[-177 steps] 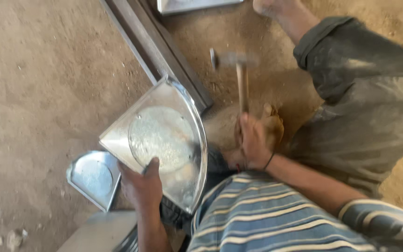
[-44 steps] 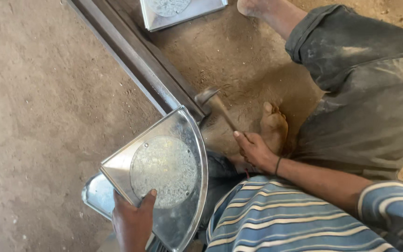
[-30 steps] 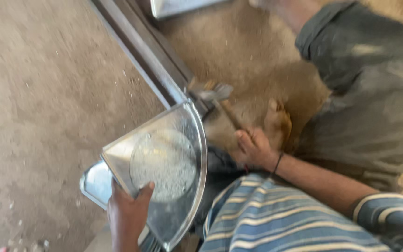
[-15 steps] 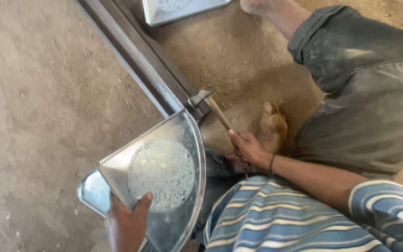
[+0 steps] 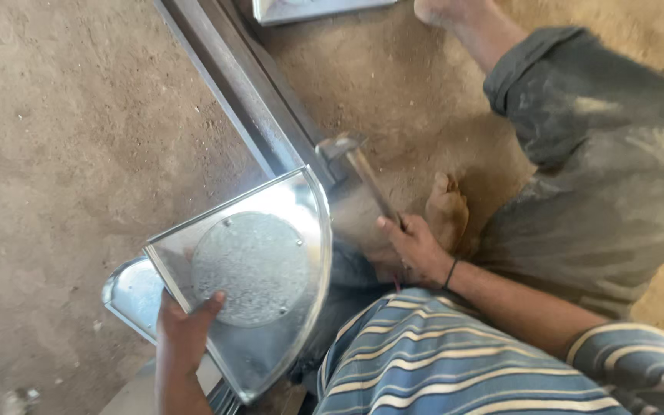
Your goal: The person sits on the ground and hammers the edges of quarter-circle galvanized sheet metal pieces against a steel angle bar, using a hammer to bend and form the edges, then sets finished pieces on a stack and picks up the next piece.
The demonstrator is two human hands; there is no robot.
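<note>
Against the steel rail point(image 5: 259, 107) I am bracing a quarter-round metal corner tray point(image 5: 251, 280), left hand point(image 5: 182, 334) clamping its edge; right hand point(image 5: 413, 250) is gripping the hammer point(image 5: 359, 169), its head meeting the rim.

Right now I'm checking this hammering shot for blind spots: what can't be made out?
Head view only:
- Hammer: head motion-blurred; handle end hidden inside the right hand.
- Second metal piece: mostly covered by the quarter-round metal shelf.
- Left hand: only the thumb shows on the shelf.
- Metal sheet: cut off by the top edge.
</note>
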